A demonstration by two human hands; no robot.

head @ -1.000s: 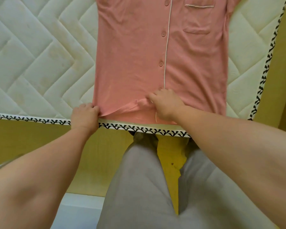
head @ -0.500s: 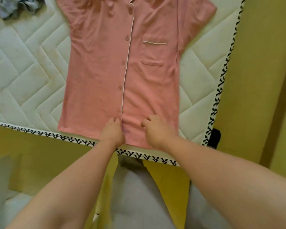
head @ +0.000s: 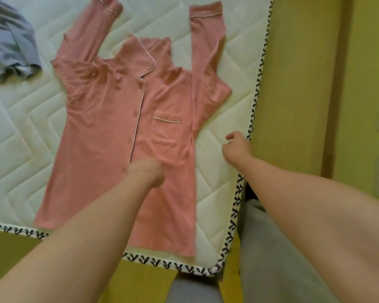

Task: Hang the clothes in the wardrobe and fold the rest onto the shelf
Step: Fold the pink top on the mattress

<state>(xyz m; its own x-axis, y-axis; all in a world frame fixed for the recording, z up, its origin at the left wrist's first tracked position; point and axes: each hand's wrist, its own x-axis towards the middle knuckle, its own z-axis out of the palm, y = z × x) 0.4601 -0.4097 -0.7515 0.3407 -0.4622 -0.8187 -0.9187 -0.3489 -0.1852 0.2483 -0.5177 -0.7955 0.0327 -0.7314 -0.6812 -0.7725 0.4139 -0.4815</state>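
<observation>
I look down on a pink shirt [head: 109, 136] spread flat, front up, on a white quilted mattress [head: 217, 193], its hem near the closest edge and both long sleeves pointing away from me. My left hand [head: 147, 171] is over the lower middle of the shirt, beside the button line; it is blurred, so I cannot tell whether its grip holds cloth. My right hand [head: 236, 145] is above bare mattress, just beside the shirt's right edge, its grip loosely curled and holding nothing. A crumpled grey-blue garment [head: 9, 40] lies at the far left. Yellow wood [head: 293, 84] borders the mattress, and grey trousers [head: 271, 259] show below.
</observation>
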